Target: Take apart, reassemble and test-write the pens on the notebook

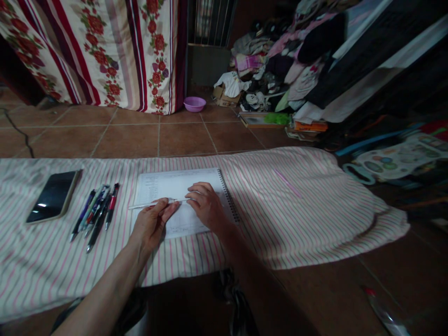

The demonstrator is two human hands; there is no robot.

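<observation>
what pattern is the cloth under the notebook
Pale cloth with pink and grey stripes, head view.

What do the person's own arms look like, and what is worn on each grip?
The left grip and right grip are bare, five-fingered hands without gloves; I can make out no rings. The left forearm shows no sleeve or watch. The right forearm shows none either, though its lower part is dark.

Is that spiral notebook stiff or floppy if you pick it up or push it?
The spiral notebook would probably bend fairly easily, since it looks thin and lies flat. Its pages might swing around the coil along its right edge. Pushed, it could ruck up the striped cloth, which looks loose and wrinkled.
</observation>
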